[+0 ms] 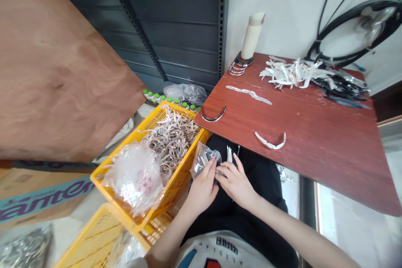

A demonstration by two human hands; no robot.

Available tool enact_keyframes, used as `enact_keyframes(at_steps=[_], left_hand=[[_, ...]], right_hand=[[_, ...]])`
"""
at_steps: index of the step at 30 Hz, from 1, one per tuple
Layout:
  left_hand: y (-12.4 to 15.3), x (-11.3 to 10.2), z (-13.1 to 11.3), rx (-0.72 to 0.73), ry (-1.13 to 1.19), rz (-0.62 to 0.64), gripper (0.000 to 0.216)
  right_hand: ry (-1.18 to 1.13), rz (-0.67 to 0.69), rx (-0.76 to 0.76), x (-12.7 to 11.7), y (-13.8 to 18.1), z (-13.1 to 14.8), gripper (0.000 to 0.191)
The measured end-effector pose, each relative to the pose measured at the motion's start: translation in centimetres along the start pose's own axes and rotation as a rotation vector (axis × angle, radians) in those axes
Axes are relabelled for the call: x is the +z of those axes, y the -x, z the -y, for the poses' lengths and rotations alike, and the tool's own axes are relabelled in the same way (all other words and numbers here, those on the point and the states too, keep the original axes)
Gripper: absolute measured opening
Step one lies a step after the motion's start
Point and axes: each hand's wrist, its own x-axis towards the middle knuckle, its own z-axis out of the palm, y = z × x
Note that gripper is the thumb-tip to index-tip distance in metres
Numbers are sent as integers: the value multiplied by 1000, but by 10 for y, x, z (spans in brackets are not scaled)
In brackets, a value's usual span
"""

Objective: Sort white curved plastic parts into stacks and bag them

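My left hand [203,186] and my right hand [236,181] meet over my lap, just below the near edge of the red-brown table [329,150]. Both pinch a small clear plastic bag [202,160] with thin pale strips inside. The left hand's fingers are closed on the bag's lower edge; the right hand's fingertips press on its right side. On the table lie a curved white strip [270,142], a dark metal curved band [213,116] and a long clear wrapped strip [249,93].
A yellow basket [176,182] of pale curved strips and a crumpled plastic bag [135,176] stands at my left, over another yellow basket [91,238]. At the table's back lie a heap of white strips [290,72], black bands [342,88], a cream tube [252,35] and a ring lamp [354,29].
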Motion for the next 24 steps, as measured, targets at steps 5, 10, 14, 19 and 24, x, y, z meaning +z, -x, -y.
enact_keyframes(at_steps=[5,10,14,19,24], left_hand=[[2,2,5,0,12,-4,85],[1,0,6,18,39,22,88],[2,-8,1,-4,92,33,88],[9,-17,-15,-60,150,7,84],[13,-19,-23,-69,129,-4,85]], right_hand=[[-490,-266,652,9,18,-9,27],[-1239,-32,1111,9,5,-28,46],[-1364,-73,1118,6,-9,-19,47],[-1245,-26,1025,1,-5,18,39],[-881,21,820,-7,5,30,24]])
